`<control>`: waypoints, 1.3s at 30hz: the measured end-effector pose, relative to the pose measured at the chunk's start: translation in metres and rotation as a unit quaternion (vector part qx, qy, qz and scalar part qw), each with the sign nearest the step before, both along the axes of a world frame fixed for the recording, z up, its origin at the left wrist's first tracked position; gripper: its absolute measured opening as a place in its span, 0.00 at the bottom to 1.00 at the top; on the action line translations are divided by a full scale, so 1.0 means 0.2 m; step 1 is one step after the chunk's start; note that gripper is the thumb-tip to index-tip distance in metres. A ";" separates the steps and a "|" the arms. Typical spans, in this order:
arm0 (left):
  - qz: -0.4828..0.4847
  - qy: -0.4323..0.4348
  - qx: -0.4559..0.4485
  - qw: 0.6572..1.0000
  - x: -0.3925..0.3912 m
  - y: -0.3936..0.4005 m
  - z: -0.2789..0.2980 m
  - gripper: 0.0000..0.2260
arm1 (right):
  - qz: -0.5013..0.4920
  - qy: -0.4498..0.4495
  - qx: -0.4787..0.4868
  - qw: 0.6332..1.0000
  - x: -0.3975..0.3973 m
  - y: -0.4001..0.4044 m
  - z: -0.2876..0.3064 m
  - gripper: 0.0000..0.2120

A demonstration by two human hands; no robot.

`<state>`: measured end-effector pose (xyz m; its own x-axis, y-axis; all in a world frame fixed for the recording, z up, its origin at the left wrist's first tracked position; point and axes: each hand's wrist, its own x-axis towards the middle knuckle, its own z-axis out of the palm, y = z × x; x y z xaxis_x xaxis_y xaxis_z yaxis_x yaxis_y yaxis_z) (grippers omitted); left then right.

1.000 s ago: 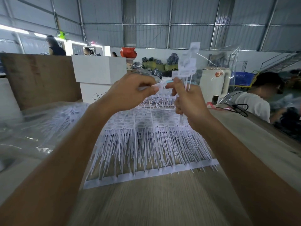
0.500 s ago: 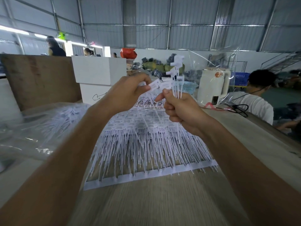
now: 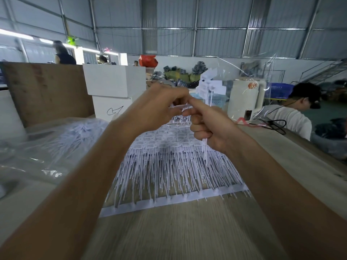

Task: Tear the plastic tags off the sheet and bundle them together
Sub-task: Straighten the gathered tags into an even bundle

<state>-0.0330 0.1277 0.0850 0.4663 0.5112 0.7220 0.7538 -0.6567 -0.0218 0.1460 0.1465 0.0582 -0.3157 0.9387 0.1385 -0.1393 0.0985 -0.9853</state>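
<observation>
A wide sheet of white plastic tags [image 3: 169, 166] lies flat on the wooden table [image 3: 178, 231], its thin stems ending in a white strip near me. Both hands are raised above the sheet's far part. My right hand [image 3: 212, 126] grips a small bundle of torn-off tags [image 3: 208, 87]; their flat heads stick up above the fist and the stems hang below it. My left hand [image 3: 157, 107] pinches a single white tag [image 3: 178, 106] by its end, right against the right index finger.
A clear plastic bag full of tags [image 3: 52, 147] lies at the left. Behind stand a plywood board [image 3: 47, 91], white boxes [image 3: 114, 81] and a white appliance [image 3: 246, 98]. A person in a white shirt [image 3: 293, 119] sits at the right edge of the table.
My right hand with the bundle has swung back toward the left hand, the bundle heads now tilting right. My left hand has brought its single tag against the right index finger.
</observation>
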 end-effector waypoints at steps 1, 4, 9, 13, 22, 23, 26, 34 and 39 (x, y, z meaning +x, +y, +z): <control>0.001 -0.002 -0.014 1.000 -0.01 0.01 0.00 0.11 | 0.001 0.008 0.000 1.000 0.01 0.00 0.00 0.16; 0.004 -0.036 -0.052 0.998 -0.05 0.02 -0.02 0.11 | 0.004 0.027 -0.010 1.000 0.03 0.01 0.01 0.12; 0.026 0.004 -0.013 1.000 -0.05 0.03 -0.02 0.06 | 0.007 0.012 0.001 1.000 0.03 0.02 -0.01 0.08; 0.000 -0.045 -0.037 0.998 -0.03 0.02 -0.01 0.08 | 0.004 0.026 -0.008 1.000 0.03 0.03 0.01 0.07; -0.068 -0.159 -0.136 0.976 -0.03 0.01 -0.01 0.05 | 0.033 0.087 -0.010 0.996 0.02 0.01 0.01 0.13; -0.075 -0.169 -0.145 0.972 -0.03 0.01 0.00 0.05 | 0.043 0.100 -0.010 0.994 0.02 0.01 0.01 0.12; -0.084 -0.188 -0.165 0.965 -0.04 0.01 0.00 0.06 | 0.054 0.120 -0.013 0.991 0.01 0.00 0.00 0.12; -0.065 -0.213 -0.144 0.964 -0.08 0.01 0.00 0.06 | 0.035 0.131 0.000 0.991 0.01 -0.01 0.02 0.14; 0.101 -0.075 -0.019 0.992 -0.05 0.01 -0.04 0.09 | -0.009 0.083 -0.003 0.997 0.02 0.00 0.01 0.10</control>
